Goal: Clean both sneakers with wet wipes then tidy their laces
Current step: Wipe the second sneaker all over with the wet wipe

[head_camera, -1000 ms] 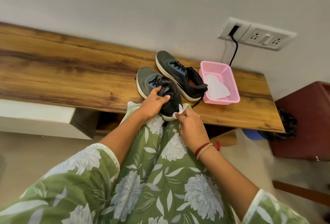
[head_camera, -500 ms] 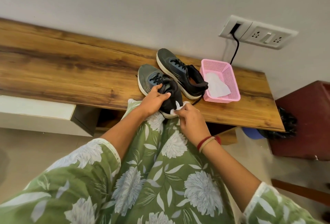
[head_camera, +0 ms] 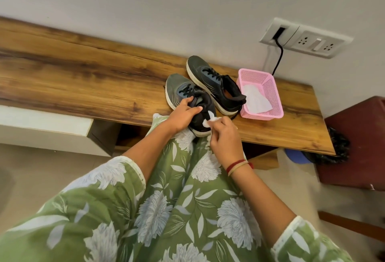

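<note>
On the wooden bench (head_camera: 83,86) — left fingers (head_camera: 186,103) curled round the sneaker (head_camera: 177,85) at its collar, steadying it; right fingers (head_camera: 221,125) pinching a wipe (head_camera: 208,121) against its heel — basket (head_camera: 262,115) just beyond.

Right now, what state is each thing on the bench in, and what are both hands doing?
Near sneaker: on the bench, laced, left hand grips its heel collar.
Far sneaker: upright on its sole, laced, untouched.
Wet wipe: pinched by right hand at near sneaker's heel.
Pink basket: holds one spare wipe.
Black cable: plugged into wall socket.
</note>
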### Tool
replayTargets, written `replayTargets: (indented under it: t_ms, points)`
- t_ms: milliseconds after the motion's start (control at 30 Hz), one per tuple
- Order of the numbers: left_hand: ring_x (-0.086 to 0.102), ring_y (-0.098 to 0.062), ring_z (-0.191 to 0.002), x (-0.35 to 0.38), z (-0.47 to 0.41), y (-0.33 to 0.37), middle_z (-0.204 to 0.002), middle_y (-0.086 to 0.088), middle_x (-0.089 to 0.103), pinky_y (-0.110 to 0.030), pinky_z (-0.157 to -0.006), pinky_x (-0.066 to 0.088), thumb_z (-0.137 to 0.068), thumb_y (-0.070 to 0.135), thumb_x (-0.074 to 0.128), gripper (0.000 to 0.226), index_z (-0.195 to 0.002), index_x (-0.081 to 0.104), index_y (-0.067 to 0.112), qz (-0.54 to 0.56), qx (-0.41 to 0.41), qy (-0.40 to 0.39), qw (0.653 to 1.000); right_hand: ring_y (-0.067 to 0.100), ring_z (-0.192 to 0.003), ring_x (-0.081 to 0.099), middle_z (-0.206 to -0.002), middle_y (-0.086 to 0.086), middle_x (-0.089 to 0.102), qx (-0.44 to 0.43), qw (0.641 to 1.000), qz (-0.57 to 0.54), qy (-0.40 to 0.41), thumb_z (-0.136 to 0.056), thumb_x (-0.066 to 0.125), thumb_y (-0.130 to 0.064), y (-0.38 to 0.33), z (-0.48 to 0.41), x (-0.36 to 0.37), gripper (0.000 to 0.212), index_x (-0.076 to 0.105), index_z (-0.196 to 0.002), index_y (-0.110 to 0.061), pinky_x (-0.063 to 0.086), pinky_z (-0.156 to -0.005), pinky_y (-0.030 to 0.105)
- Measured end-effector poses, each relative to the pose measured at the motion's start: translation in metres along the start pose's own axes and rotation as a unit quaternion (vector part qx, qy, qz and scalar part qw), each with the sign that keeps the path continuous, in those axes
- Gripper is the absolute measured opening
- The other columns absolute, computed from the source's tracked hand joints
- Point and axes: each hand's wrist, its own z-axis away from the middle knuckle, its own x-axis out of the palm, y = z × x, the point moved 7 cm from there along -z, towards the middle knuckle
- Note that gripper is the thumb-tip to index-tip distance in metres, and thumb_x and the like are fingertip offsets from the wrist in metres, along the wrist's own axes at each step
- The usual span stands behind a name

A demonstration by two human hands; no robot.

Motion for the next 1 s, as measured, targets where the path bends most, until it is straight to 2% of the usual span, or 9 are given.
replayTargets:
  t_ms: [133,300,467,567,633,700,833,900,1000]
  points:
    - [0.038,-0.003,-0.114,-0.001,0.002,0.003,-0.147,-0.001,0.038,-0.023,-0.097,0.031,-0.096,0.027,0.054,0.059,-0.145,0.029,0.006,-0.031,0.019,0.004,0.999,0.023,-0.086,0.057,-0.094,0.009,0.060,-0.067,0.997,-0.028,0.037,-0.081,0.058,0.006,-0.017,-0.011,0.005,0.027,0.068,-0.105,-0.004,0.049,-0.074,0.030]
    - [0.039,-0.008,-0.124,-0.002,-0.001,0.001,-0.156,0.002,0.023,-0.032,-0.109,0.032,-0.096,0.029,0.054,0.049,-0.135,0.043,0.000,-0.047,0.030,0.003,0.998,0.028,-0.079,0.056,-0.090,0.010,0.059,-0.088,0.996,0.026,-0.004,-0.078,0.062,0.007,-0.004,0.004,0.013,0.021,0.070,-0.095,-0.003,0.051,-0.064,0.039]
    - [0.034,-0.005,-0.128,-0.001,-0.004,-0.002,-0.155,0.006,0.024,-0.023,-0.099,0.026,-0.094,0.035,0.055,0.046,-0.127,0.054,0.003,-0.070,0.040,0.009,0.997,0.026,-0.084,0.054,-0.094,0.010,0.059,-0.133,0.991,0.016,-0.013,-0.079,0.062,0.007,-0.013,0.005,0.013,0.020,0.068,-0.094,-0.003,0.048,-0.068,0.032]
    - [0.034,0.001,-0.117,-0.001,-0.002,-0.002,-0.155,0.004,0.026,-0.020,-0.095,0.025,-0.093,0.033,0.057,0.050,-0.132,0.049,0.003,-0.061,0.039,0.004,0.997,0.027,-0.080,0.053,-0.092,0.011,0.056,-0.166,0.981,0.083,-0.055,-0.075,0.070,-0.001,-0.023,-0.002,0.032,0.014,0.066,-0.088,-0.002,0.050,-0.060,0.037]
    - [0.033,0.001,-0.118,-0.002,-0.003,-0.001,-0.155,0.004,0.025,-0.020,-0.097,0.025,-0.092,0.033,0.058,0.043,-0.124,0.056,0.004,-0.062,0.041,0.002,0.997,0.026,-0.078,0.052,-0.089,0.009,0.054,-0.165,0.975,0.128,-0.072,-0.070,0.074,-0.002,-0.023,-0.001,0.038,0.017,0.067,-0.085,-0.003,0.049,-0.054,0.033]
    - [0.032,0.000,-0.122,-0.002,-0.001,-0.001,-0.154,0.004,0.026,-0.020,-0.098,0.024,-0.091,0.035,0.060,0.033,-0.107,0.065,0.007,-0.075,0.044,0.005,0.996,0.025,-0.076,0.051,-0.085,0.008,0.052,-0.123,0.984,0.112,-0.061,-0.071,0.072,-0.002,-0.016,0.002,0.033,0.014,0.069,-0.084,-0.006,0.047,-0.054,0.033]
    - [0.043,-0.003,-0.120,-0.002,0.009,0.000,-0.146,0.000,0.040,-0.026,-0.102,0.033,-0.076,0.056,0.067,0.038,-0.102,0.067,0.028,-0.127,0.079,0.044,0.988,0.015,-0.082,0.051,-0.091,0.001,0.051,0.081,0.996,-0.025,-0.006,-0.080,0.060,-0.001,0.016,0.011,0.017,0.017,0.072,-0.089,-0.009,0.041,-0.072,0.022]
    - [0.039,-0.010,-0.129,-0.002,0.013,0.003,-0.149,0.001,0.034,-0.032,-0.106,0.034,-0.073,0.062,0.068,0.051,-0.093,0.071,0.016,-0.171,0.102,0.064,0.978,0.012,-0.082,0.051,-0.091,-0.002,0.051,0.141,0.984,-0.100,0.036,-0.079,0.060,0.000,0.027,0.013,0.008,0.018,0.072,-0.088,-0.011,0.036,-0.071,0.016]
    - [0.033,-0.017,-0.136,-0.001,0.020,0.011,-0.154,-0.002,0.026,-0.037,-0.109,0.034,-0.075,0.066,0.063,0.062,-0.102,0.071,0.011,-0.239,0.113,0.094,0.960,0.012,-0.077,0.053,-0.088,-0.001,0.053,0.160,0.971,-0.159,0.081,-0.078,0.062,0.000,0.032,0.010,0.002,0.019,0.072,-0.086,-0.014,0.037,-0.069,0.015]
